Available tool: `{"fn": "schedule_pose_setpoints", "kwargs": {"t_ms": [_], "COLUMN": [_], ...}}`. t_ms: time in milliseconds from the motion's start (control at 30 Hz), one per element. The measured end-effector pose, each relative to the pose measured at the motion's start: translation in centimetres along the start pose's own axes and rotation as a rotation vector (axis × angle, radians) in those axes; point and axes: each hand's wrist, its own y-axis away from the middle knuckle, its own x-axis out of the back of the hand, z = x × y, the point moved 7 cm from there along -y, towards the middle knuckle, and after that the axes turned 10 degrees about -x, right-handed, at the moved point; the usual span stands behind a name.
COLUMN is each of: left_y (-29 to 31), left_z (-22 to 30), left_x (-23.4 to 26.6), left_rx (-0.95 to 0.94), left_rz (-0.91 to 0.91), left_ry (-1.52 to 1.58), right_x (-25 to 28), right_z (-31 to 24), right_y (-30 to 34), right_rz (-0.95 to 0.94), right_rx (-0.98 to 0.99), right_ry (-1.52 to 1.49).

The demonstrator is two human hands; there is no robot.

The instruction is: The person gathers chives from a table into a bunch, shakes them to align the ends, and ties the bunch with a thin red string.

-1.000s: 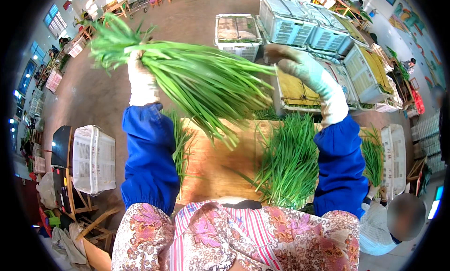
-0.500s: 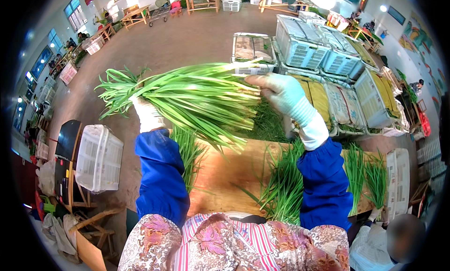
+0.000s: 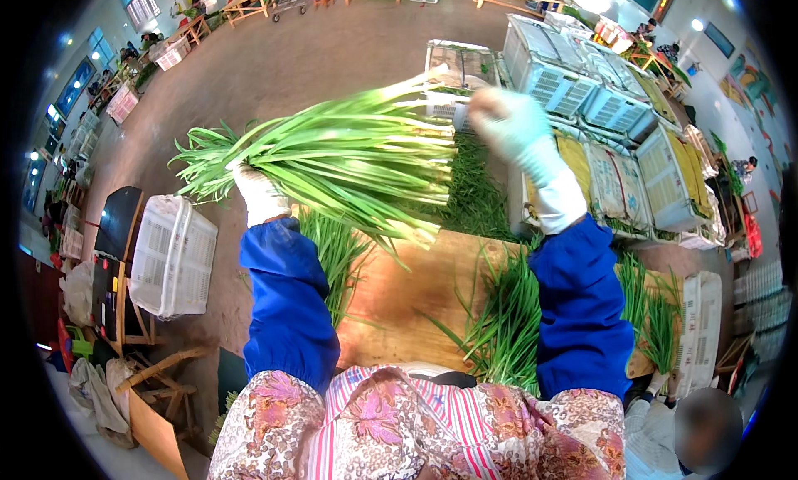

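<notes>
We note loose greens (image 3: 507, 330) on the wooden table (image 3: 399, 305); crates (image 3: 582, 89) beyond hold produce. Left hand (image 3: 259, 193) clenches the raised scallion bunch (image 3: 349, 160); right hand (image 3: 511, 127) grips its root ends

Pale, thin gloves are worn on the left hand (image 3: 259, 196) and the right hand (image 3: 514, 124). Both forearms are covered by bright blue oversleeves, and a pink floral and striped garment is seen at six o'clock.

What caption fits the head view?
White-gloved left hand grips a long green leafy bundle above a wooden table; right hand at its pale stems.
</notes>
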Motion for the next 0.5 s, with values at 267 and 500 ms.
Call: {"fn": "schedule_pose_setpoints", "kwargs": {"t_ms": [267,500], "left_y": [-2.4,0.5], "left_z": [0.4,-2.0], "left_x": [4.4,1.9], "left_rx": [-0.040,-0.005], "left_rz": [0.091,0.214], "left_ry": [0.053,-0.083], "right_x": [-5.6,-8.0], "right_z": [-0.1,1.1], "right_y": [5.1,4.4], "right_rz": [-0.242,-0.292], "right_rx": [-0.424,-0.366], "right_ry": [-0.434,-0.300]}}
